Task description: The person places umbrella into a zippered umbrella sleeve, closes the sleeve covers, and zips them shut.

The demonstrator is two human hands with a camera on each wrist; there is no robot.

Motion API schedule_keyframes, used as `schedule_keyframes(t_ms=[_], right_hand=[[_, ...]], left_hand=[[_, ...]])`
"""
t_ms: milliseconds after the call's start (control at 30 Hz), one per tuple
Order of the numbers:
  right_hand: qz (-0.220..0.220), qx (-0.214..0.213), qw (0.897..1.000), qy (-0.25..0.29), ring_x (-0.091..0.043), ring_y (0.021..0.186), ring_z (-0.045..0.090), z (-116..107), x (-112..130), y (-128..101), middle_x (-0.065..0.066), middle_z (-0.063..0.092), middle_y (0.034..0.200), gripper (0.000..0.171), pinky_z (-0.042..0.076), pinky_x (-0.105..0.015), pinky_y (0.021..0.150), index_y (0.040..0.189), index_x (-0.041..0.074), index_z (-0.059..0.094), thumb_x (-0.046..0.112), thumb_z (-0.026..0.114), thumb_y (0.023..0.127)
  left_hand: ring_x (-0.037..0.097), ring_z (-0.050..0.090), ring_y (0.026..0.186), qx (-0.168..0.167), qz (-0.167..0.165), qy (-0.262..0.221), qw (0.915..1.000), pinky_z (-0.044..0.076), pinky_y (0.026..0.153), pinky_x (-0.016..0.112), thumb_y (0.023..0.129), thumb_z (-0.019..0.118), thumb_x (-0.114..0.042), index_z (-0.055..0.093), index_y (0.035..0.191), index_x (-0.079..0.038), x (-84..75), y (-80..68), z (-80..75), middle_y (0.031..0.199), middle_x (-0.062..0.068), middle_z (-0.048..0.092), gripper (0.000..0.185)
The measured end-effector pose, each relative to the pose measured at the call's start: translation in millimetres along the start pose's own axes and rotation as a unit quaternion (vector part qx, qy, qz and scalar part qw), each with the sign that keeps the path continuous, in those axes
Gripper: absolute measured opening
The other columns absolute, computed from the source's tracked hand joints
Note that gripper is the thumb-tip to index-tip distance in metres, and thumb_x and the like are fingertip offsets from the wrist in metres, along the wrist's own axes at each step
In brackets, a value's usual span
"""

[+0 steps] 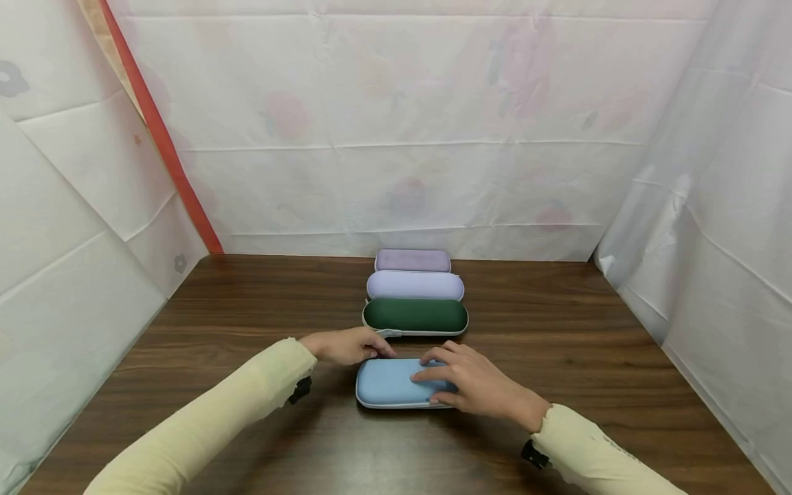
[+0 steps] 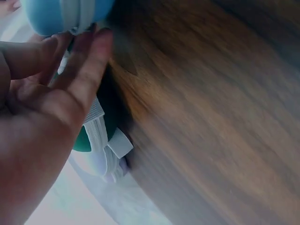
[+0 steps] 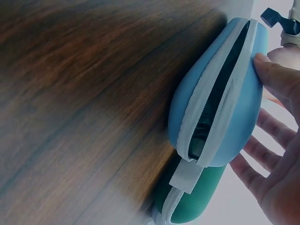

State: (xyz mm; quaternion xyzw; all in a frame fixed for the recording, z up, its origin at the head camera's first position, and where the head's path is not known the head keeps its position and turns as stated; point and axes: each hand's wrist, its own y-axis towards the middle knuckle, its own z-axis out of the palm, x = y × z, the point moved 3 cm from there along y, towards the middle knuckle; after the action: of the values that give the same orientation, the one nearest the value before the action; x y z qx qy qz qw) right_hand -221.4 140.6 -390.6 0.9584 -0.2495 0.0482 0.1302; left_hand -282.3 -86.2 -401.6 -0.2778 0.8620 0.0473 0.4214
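a: from the head view, where does the blue case (image 1: pixel 396 383) sit?

b: flat on the wooden table (image 1: pixel 557 357), nearest the person, at the front of a row with the green case (image 1: pixel 414 316), the pale lilac case (image 1: pixel 414 284) and the mauve case (image 1: pixel 412 260) behind it. its long axis runs left to right, across the person, parallel to the others.

a: and the hands?

b: the left hand (image 1: pixel 346 345) touches the case's back left corner with fingers held together. the right hand (image 1: pixel 470 381) lies over the right half, fingers gently spread on the lid.

a: what does the left wrist view add?

b: it is blurred. the fingers (image 2: pixel 86 61) look nearly straight and side by side, tips at the blue case (image 2: pixel 65 16), with the green case (image 2: pixel 86 138) just behind. i cannot tell whether they pinch anything.

a: and the right wrist view?

b: the blue case (image 3: pixel 220 93) stands unzipped, a dark gap between its two halves along the grey zip (image 3: pixel 206 117). the thumb (image 3: pixel 276 75) presses the lid and the other fingers (image 3: pixel 255 152) fan out, not curled round it.

a: how would you do this step well?

b: my judgement: steady the left end, lift the lid evenly along its length, and keep it clear of the green case.
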Motion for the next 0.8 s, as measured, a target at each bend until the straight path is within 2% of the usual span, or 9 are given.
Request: schedule_keyframes(t_ms=[100, 333, 433, 633, 800], right_hand=[[-0.002, -0.002, 1.0, 0.001, -0.017, 0.106, 0.051, 0, -1, 0, 0.002, 0.059, 0.119, 0.036, 0.045, -0.037, 0.085, 0.119, 0.027, 0.068, 0.035, 0.073, 0.084], [0.009, 0.007, 1.0, 0.006, -0.016, 0.106, 0.05, 2, -2, 0, 0.004, 0.058, 0.12, 0.035, 0.045, -0.036, 0.086, 0.119, 0.028, 0.068, 0.036, 0.072, 0.085], [0.012, 0.008, 1.0, 0.007, -0.016, 0.104, 0.05, 2, -3, 0, 0.004, 0.058, 0.12, 0.035, 0.045, -0.036, 0.085, 0.119, 0.028, 0.068, 0.036, 0.072, 0.085], [0.009, 0.007, 1.0, 0.012, -0.017, 0.1, 0.049, 1, -4, 1, 0.001, 0.058, 0.119, 0.035, 0.044, -0.036, 0.082, 0.118, 0.027, 0.069, 0.034, 0.074, 0.084], [0.02, 0.02, 0.999, 0.026, -0.021, 0.106, 0.05, 1, -5, 2, -0.005, 0.058, 0.121, 0.037, 0.043, -0.041, 0.086, 0.12, 0.028, 0.067, 0.034, 0.073, 0.084]], left_hand=[[0.019, 0.054, 0.114, 0.001, -0.015, 0.031, 0.9994, 0.043, 0.092, 0.026, 0.092, 0.04, 0.013, 0.062, 0.121, 0.006, 2.3, -0.8, -0.4, 0.121, 0.012, 0.062, 0.037], [0.013, 0.061, 0.098, -0.031, 0.025, 0.097, 0.9945, 0.049, 0.082, 0.024, 0.092, 0.053, 0.008, 0.069, 0.108, 0.003, 7.0, -2.3, -3.4, 0.106, 0.009, 0.068, 0.023], [0.009, 0.062, 0.091, -0.051, 0.026, 0.129, 0.99, 0.049, 0.078, 0.022, 0.092, 0.057, 0.005, 0.072, 0.101, -0.001, 9.6, -2.4, -3.0, 0.099, 0.004, 0.069, 0.018], [0.004, 0.061, 0.082, -0.1, 0.033, 0.245, 0.9638, 0.05, 0.073, 0.024, 0.091, 0.062, -0.004, 0.072, 0.091, -0.01, 9.1, -8.5, 1.4, 0.088, -0.004, 0.068, 0.011], [0.007, 0.061, 0.081, -0.119, 0.036, 0.299, 0.9461, 0.051, 0.072, 0.027, 0.09, 0.063, -0.004, 0.07, 0.089, -0.012, 7.1, -16.6, 3.4, 0.087, -0.004, 0.067, 0.01]])
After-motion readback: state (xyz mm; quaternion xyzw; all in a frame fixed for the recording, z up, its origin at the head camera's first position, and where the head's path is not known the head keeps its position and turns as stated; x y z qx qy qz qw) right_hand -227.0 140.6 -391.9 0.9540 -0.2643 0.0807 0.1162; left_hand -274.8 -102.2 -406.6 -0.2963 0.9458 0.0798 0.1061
